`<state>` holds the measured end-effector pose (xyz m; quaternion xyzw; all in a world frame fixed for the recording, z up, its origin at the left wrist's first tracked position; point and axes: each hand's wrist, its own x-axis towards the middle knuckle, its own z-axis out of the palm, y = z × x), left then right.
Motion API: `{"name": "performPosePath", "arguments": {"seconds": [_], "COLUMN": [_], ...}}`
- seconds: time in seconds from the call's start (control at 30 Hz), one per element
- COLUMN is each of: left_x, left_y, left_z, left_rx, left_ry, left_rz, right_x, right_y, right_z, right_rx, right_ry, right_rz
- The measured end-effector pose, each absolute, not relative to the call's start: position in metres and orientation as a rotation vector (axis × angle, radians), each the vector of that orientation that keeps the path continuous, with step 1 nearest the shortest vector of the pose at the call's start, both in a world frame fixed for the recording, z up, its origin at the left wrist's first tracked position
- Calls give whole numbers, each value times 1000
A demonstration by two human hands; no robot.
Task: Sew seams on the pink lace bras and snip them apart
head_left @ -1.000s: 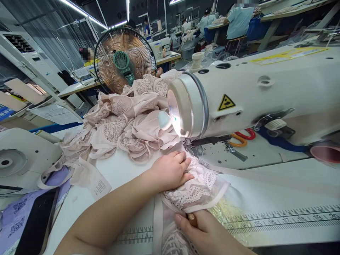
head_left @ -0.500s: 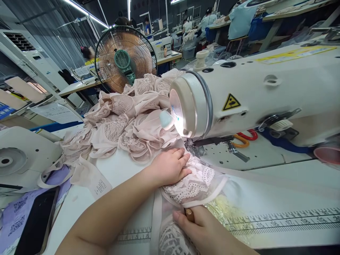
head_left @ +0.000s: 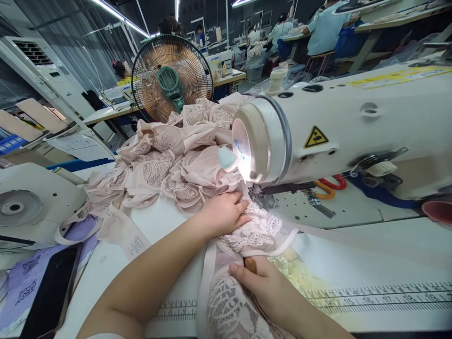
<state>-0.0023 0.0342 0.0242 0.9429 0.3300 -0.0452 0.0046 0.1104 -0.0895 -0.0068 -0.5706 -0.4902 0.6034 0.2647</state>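
Observation:
A pale pink lace bra point(head_left: 229, 306) runs from the table's front edge up to the needle area of the sewing machine point(head_left: 318, 127). My left hand point(head_left: 224, 214) lies flat on its lace just left of the presser foot, fingers stretched out. Nearer me, my right hand point(head_left: 263, 282) is closed on the bra's edge, thumb on top. A brown, wooden-looking rod end point(head_left: 250, 264) sticks out between that thumb and the fingers; the rest of it is hidden. The lamp lights the stitching spot, and the needle is hard to make out.
Behind my left hand is a heap of similar pink bras point(head_left: 180, 160). A phone point(head_left: 51, 292) lies on purple papers at left, beside another machine part point(head_left: 31, 207). A ruler strip point(head_left: 381, 296) runs along the front. A large fan point(head_left: 171, 80) and several people are farther back.
The lace has moved up toward the needle, and my right hand has risen with it. My left hand has shifted slightly up, still flat on the fabric. The view has turned a little left.

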Motion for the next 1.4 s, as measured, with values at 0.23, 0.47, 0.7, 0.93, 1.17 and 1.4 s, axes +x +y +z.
{"name": "performPosePath", "arguments": {"seconds": [0.23, 0.47, 0.7, 0.93, 1.17, 1.4], "left_x": [3, -22, -13, 22, -7, -12], "left_y": [-4, 7, -11, -21, -13, -5], "left_z": [54, 45, 54, 32, 1, -3], "left_rx": [2717, 2886, 3008, 3066, 3203, 3278], "left_ry": [1398, 1194, 983, 926, 793, 672], "left_rz": [-291, -450, -488, -78, 143, 279], "right_x": [108, 129, 217, 239, 245, 241], "right_y": [-86, -129, -128, -70, -87, -86], "right_z": [-11, 7, 28, -20, -28, -28], "right_rx": [-1189, -980, -1418, -1513, -1280, -1319], "right_ry": [-1239, -1021, -1644, -2568, -2672, -2694], "right_rz": [1678, 1808, 743, -42, -161, -117]}}
